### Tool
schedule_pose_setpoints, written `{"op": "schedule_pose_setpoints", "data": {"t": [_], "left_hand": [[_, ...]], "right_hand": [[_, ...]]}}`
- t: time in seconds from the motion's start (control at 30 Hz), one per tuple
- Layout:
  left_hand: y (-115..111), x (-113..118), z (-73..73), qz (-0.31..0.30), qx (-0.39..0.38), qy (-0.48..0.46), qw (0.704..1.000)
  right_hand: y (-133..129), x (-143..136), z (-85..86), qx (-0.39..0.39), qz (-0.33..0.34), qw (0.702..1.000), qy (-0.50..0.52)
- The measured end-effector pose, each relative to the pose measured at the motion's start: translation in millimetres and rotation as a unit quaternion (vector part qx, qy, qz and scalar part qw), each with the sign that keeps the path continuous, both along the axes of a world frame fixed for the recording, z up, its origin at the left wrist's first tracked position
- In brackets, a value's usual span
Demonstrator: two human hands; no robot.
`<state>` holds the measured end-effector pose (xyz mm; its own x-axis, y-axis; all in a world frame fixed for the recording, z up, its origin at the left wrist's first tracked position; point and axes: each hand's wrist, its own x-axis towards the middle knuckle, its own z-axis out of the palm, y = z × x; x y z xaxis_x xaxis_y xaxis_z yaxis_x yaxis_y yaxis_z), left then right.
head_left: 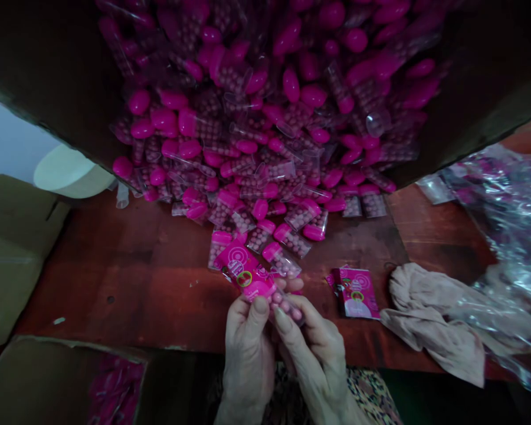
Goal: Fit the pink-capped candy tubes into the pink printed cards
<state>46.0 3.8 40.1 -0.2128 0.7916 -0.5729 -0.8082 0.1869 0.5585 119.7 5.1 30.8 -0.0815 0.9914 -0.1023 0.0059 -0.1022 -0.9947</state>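
Observation:
Both my hands meet near the table's front edge. My left hand (pixel 250 339) is closed, its thumb pressed on the lower end of a pink printed wrapper (pixel 243 268). My right hand (pixel 314 345) is closed around a small clear candy container (pixel 287 307) full of pale pink balls. The container's upper end sits against or inside the wrapper; I cannot tell which. Just beyond my fingers lies another clear container (pixel 283 261) with a pink cap. To the right, a stack of pink printed wrappers (pixel 358 293) rests on the red-brown table (pixel 159 277).
A big heap of pink-capped candy containers (pixel 248 147) spills from a dark box (pixel 478 77) at the back. On the right are a beige cloth (pixel 433 319) and clear plastic bags (pixel 513 236). Lower left, a carton (pixel 48 378) holds pink packs (pixel 117 389).

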Motion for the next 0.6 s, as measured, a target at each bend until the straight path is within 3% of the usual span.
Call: {"op": "schedule_pose_setpoints", "data": {"t": [0.17, 0.33, 0.6], "left_hand": [[-3, 1, -0.4, -0.018, 0.009, 0.008, 1.0], [-10, 2, -0.1, -0.089, 0.08, 0.012, 0.993], [-6, -4, 3.6, 0.011, -0.012, 0.002, 1.0]], "right_hand": [[-8, 4, 1.6, 0.045, 0.0, 0.998, -0.049], [-19, 9, 10.9, 0.018, -0.049, 0.994, -0.101], [-5, 3, 8.3, -0.077, 0.002, 0.996, 0.05]]}}
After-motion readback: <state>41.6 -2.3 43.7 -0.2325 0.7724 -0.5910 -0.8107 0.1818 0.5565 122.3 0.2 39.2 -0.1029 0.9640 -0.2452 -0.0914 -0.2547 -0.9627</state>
